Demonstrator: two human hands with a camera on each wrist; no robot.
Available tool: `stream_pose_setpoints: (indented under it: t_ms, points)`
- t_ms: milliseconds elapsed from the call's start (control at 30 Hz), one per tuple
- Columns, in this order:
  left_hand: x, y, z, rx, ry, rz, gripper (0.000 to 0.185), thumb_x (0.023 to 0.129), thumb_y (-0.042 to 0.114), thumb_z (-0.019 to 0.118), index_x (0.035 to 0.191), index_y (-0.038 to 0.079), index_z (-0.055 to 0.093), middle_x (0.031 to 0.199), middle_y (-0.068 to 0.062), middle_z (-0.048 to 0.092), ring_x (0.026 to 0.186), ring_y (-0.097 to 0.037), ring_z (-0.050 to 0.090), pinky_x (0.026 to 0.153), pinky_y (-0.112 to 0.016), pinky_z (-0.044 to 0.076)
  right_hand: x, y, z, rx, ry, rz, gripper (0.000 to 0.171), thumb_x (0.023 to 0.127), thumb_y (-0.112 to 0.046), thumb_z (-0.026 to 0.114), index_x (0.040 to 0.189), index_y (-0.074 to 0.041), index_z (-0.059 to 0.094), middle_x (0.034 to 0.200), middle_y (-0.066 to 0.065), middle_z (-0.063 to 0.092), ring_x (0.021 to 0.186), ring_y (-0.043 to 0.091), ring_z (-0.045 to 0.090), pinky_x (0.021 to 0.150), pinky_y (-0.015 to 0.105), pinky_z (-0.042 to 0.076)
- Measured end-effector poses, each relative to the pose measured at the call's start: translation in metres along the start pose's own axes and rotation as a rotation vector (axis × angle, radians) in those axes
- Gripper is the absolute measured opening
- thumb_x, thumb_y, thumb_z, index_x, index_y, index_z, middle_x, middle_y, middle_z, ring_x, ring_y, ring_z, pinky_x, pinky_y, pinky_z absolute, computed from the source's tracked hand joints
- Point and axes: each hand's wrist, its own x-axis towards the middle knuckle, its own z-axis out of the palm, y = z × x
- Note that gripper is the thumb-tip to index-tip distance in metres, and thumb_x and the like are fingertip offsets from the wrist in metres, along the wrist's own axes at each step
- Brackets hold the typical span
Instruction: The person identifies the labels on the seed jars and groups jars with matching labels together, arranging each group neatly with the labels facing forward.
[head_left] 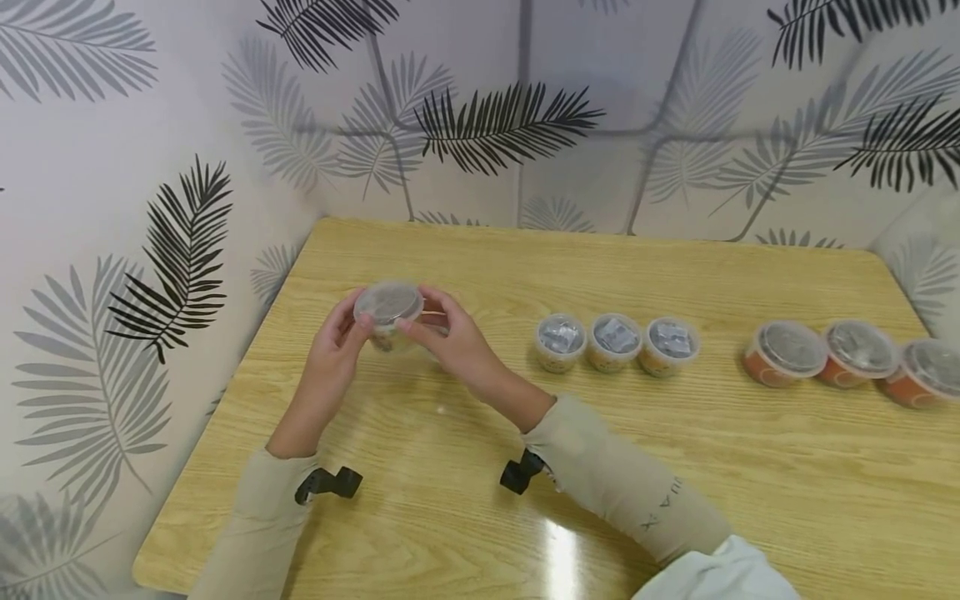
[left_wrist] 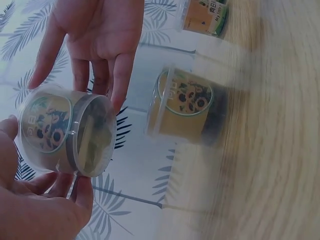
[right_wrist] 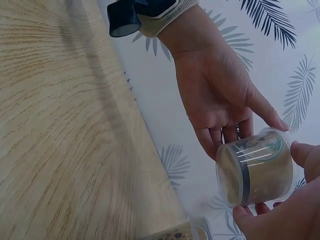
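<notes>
Both hands hold a lidded clear plastic cup (head_left: 389, 304) raised over the left part of the table. Its label carries sunflowers, seen in the left wrist view on the cup (left_wrist: 47, 127). My left hand (head_left: 335, 342) grips it from the left, thumb near the lid's rim. On the opposite side my right hand (head_left: 457, 342) holds it with thumb and fingers. The cup's far side is hidden in the head view. Beyond it in the left wrist view stands a similar sunflower cup (left_wrist: 185, 105).
Three small lidded cups with silvery packets under their lids, one of them the middle cup (head_left: 615, 340), stand in a row right of my hands. Farther right are three orange lidded cups (head_left: 857, 354). A leaf-patterned wall (head_left: 480, 183) borders the wooden table (head_left: 420, 500).
</notes>
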Motion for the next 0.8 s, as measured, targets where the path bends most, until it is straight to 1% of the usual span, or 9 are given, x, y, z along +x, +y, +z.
stream_pose_setpoints:
  t_ms: [200, 233, 367, 467, 600, 667, 733, 800]
  points:
    - [-0.004, -0.006, -0.006, -0.019, 0.036, 0.003, 0.052, 0.098, 0.030, 0.047, 0.144, 0.010, 0.032, 0.138, -0.011, 0.040, 0.128, -0.020, 0.037, 0.103, -0.023, 0.033, 0.007, 0.006, 0.008, -0.015, 0.000, -0.045, 0.063, 0.092, -0.017, 0.059, 0.143, -0.001, 0.027, 0.134, 0.016, 0.041, 0.122, 0.027, 0.042, 0.096, 0.029, 0.042]
    - [-0.005, -0.007, -0.007, -0.019, 0.038, 0.004, 0.052, 0.098, 0.030, 0.047, 0.144, 0.009, 0.031, 0.139, -0.011, 0.039, 0.129, -0.020, 0.036, 0.103, -0.023, 0.032, 0.010, 0.011, 0.010, -0.018, 0.003, -0.058, 0.063, 0.092, -0.018, 0.060, 0.143, -0.001, 0.027, 0.133, 0.015, 0.041, 0.122, 0.026, 0.042, 0.096, 0.028, 0.042]
    - [-0.006, -0.009, -0.010, -0.029, 0.047, -0.021, 0.056, 0.098, 0.031, 0.047, 0.146, 0.010, 0.027, 0.143, -0.010, 0.034, 0.132, -0.019, 0.031, 0.106, -0.027, 0.029, 0.017, 0.023, 0.017, -0.040, 0.013, -0.102, 0.066, 0.090, -0.014, 0.062, 0.143, 0.001, 0.027, 0.135, 0.015, 0.037, 0.124, 0.026, 0.039, 0.101, 0.032, 0.038]
    - [-0.007, -0.011, -0.012, -0.048, 0.053, -0.047, 0.058, 0.098, 0.030, 0.048, 0.147, 0.010, 0.024, 0.145, -0.010, 0.032, 0.133, -0.019, 0.030, 0.107, -0.028, 0.028, 0.023, 0.033, 0.021, -0.085, 0.032, -0.118, 0.067, 0.089, -0.017, 0.064, 0.143, -0.001, 0.028, 0.137, 0.013, 0.034, 0.124, 0.024, 0.039, 0.103, 0.036, 0.036]
    - [-0.006, -0.015, -0.013, -0.062, 0.062, -0.069, 0.060, 0.097, 0.028, 0.050, 0.147, 0.009, 0.022, 0.144, -0.011, 0.032, 0.132, -0.021, 0.031, 0.104, -0.025, 0.031, 0.029, 0.044, 0.024, -0.159, 0.056, -0.099, 0.071, 0.087, -0.023, 0.067, 0.144, -0.007, 0.029, 0.139, 0.007, 0.032, 0.123, 0.018, 0.039, 0.100, 0.028, 0.037]
    - [-0.005, -0.019, -0.013, -0.058, 0.069, -0.080, 0.061, 0.096, 0.028, 0.051, 0.147, 0.009, 0.022, 0.145, -0.011, 0.032, 0.132, -0.021, 0.031, 0.103, -0.025, 0.032, 0.032, 0.047, 0.026, -0.206, 0.061, -0.092, 0.071, 0.087, -0.025, 0.067, 0.145, -0.007, 0.029, 0.139, 0.006, 0.032, 0.123, 0.015, 0.039, 0.099, 0.024, 0.038]
    - [-0.004, -0.023, -0.014, -0.042, 0.077, -0.088, 0.063, 0.096, 0.029, 0.052, 0.147, 0.008, 0.021, 0.146, -0.011, 0.031, 0.132, -0.021, 0.031, 0.103, -0.025, 0.033, 0.035, 0.049, 0.028, -0.250, 0.060, -0.090, 0.072, 0.086, -0.025, 0.067, 0.145, -0.007, 0.029, 0.141, 0.007, 0.032, 0.124, 0.014, 0.039, 0.098, 0.023, 0.039]
    - [-0.003, -0.027, -0.015, -0.034, 0.087, -0.087, 0.064, 0.095, 0.028, 0.053, 0.147, 0.007, 0.021, 0.147, -0.012, 0.030, 0.133, -0.021, 0.030, 0.104, -0.027, 0.031, 0.038, 0.050, 0.030, -0.302, 0.055, -0.091, 0.075, 0.085, -0.027, 0.068, 0.145, -0.005, 0.028, 0.142, 0.010, 0.031, 0.125, 0.016, 0.039, 0.098, 0.025, 0.040]
